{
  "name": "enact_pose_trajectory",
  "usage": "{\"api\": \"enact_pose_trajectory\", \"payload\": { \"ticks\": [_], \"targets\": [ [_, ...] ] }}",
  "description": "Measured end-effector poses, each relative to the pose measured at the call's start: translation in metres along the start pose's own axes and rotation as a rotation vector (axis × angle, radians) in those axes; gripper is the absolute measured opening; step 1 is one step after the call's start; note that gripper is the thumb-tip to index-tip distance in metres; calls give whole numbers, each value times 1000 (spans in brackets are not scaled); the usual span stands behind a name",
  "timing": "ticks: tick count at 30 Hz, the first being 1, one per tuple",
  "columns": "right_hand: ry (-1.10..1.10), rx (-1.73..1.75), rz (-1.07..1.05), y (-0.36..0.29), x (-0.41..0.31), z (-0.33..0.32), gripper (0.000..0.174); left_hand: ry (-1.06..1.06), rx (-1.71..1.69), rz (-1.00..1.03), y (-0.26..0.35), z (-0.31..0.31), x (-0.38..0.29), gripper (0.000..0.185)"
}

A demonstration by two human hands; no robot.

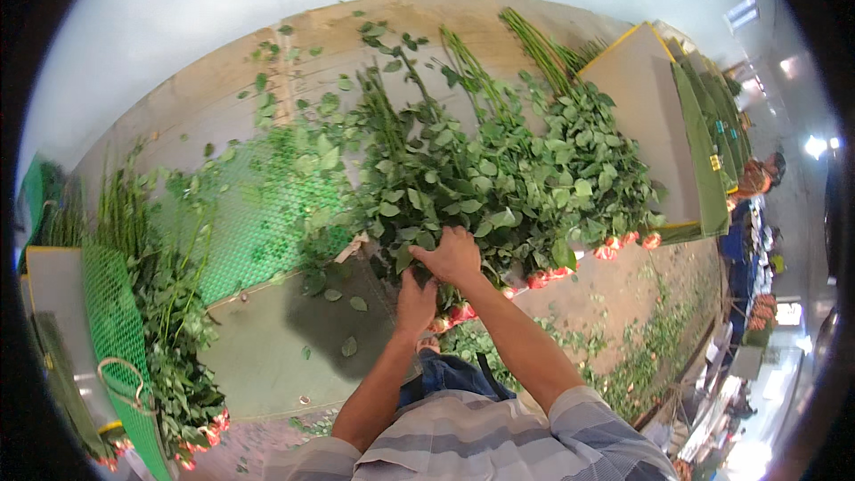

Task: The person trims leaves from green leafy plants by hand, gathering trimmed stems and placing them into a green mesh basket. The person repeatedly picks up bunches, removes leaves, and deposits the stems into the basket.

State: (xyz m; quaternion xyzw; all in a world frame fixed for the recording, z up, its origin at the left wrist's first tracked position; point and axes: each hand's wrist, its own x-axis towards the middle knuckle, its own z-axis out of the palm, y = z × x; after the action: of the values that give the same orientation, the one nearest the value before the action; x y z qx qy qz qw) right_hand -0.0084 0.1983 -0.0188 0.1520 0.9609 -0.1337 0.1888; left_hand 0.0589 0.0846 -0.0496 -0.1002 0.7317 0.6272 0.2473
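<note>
Long-stemmed roses (521,180) lie side by side on the table before me, their cut stems (467,70) pointing away and their red-and-cream blooms (549,276) hanging over the near edge. My right hand (454,257) rests among the dark leaves of the leftmost roses, thumb spread toward the left. Just below it, my left hand (417,304) reaches into the same foliage, close to a pink-red bloom (462,312). Leaves hide most fingertips, so what they grip cannot be made out.
Green plastic mesh (247,214) covered in loose leaves lies left of the roses. An upright grey panel with yellow edging (641,113) borders them at right. More roses (174,321) lie beside a mesh-covered divider (117,307). Fallen leaves litter the floor (628,280). Another person (755,177) is far right.
</note>
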Motion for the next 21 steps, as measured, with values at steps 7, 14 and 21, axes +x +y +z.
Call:
{"api": "enact_pose_trajectory", "payload": {
  "ticks": [7,14,21],
  "targets": [
    [-96,217,103,-21,3,11,65,-24,-391,-110,-11,4,10,48],
    [-159,469,-14,5,-12,-39,82,-57,-314,8,28,-32,-18,40],
    [24,585,-391,96,-67,-189,28,-7,-389,135,12,-44,13,33]
  ]
}}
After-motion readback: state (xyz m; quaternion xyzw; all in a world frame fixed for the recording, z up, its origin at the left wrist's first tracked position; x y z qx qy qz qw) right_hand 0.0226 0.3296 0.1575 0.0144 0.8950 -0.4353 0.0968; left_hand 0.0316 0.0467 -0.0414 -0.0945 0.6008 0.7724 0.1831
